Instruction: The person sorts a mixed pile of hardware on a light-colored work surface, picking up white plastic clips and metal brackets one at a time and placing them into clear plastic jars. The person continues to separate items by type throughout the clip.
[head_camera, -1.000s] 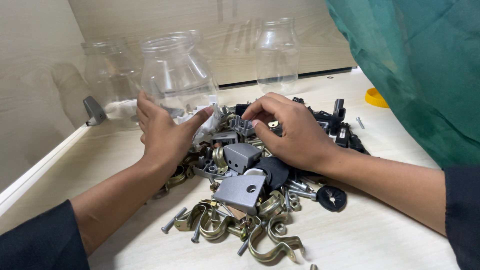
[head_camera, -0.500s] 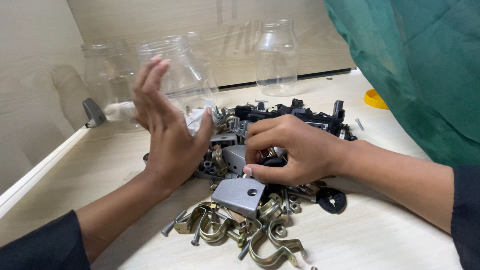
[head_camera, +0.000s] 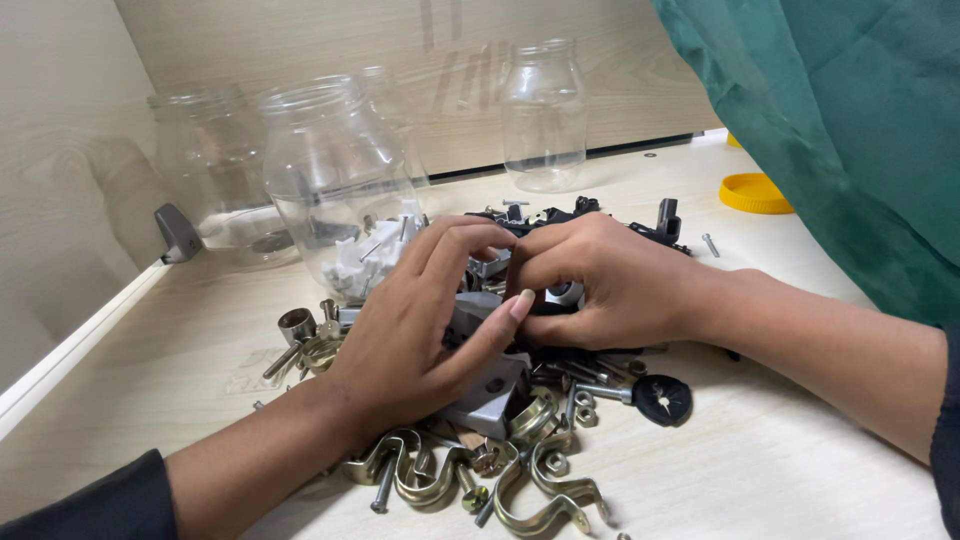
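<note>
Both hands meet over the hardware pile (head_camera: 500, 400): left hand (head_camera: 420, 330) curled, right hand (head_camera: 600, 285) pinching a small part, glass jar (head_camera: 335, 180) behind.

A mixed heap of hardware (head_camera: 500, 400) lay on the pale wooden table under both sets of fingers. Brass-coloured pipe clamps (head_camera: 530, 490) with bolts sprawled nearest the wrist of the left hand (head_camera: 410, 340). A grey plastic bracket (head_camera: 490, 395) sat below its thumb. Black plastic parts lay beyond the knuckles of the right hand (head_camera: 600, 285).
</note>
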